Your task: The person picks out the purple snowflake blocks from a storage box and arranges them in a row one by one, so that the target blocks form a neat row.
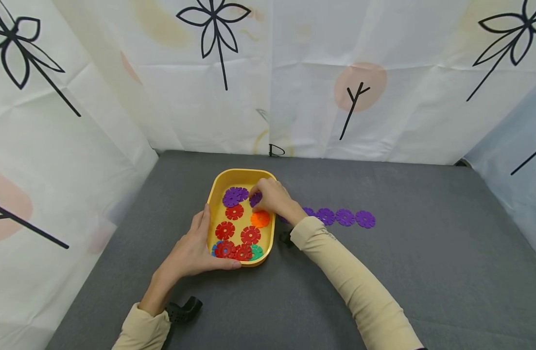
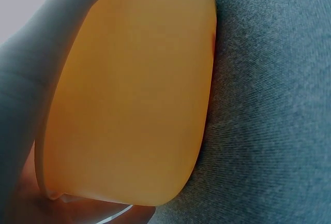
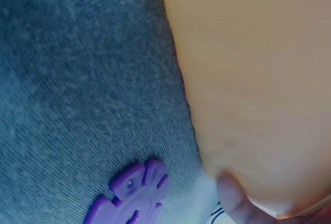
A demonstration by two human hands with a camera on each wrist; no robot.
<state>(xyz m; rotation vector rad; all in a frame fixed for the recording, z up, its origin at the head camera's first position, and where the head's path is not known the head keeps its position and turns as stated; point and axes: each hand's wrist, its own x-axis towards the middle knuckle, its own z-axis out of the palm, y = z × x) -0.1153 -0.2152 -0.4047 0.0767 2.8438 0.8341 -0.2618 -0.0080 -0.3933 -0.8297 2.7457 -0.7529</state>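
A yellow plastic tray (image 1: pixel 212 204) stands on the grey table, holding purple, red, orange, blue and green flower-shaped discs. My left hand (image 1: pixel 192 250) grips its near left corner, fingers along the left side and thumb at the front rim. In the left wrist view the tray's outer wall (image 2: pixel 129 89) fills the middle. Reaching over the right side, my right hand (image 1: pixel 273 197) has its fingertips at a purple flower disc (image 1: pixel 255 199) and pinches it. Beside it lie more purple discs (image 1: pixel 233 196), with an orange disc (image 1: pixel 260 219) just below.
To the right of the tray a row of purple flower discs (image 1: pixel 345 217) lies on the grey tabletop (image 1: pixel 425 253), partly behind my right wrist. One purple disc (image 3: pixel 132 195) shows in the right wrist view. Patterned white cloth (image 1: pixel 311 112) walls the table's back and sides.
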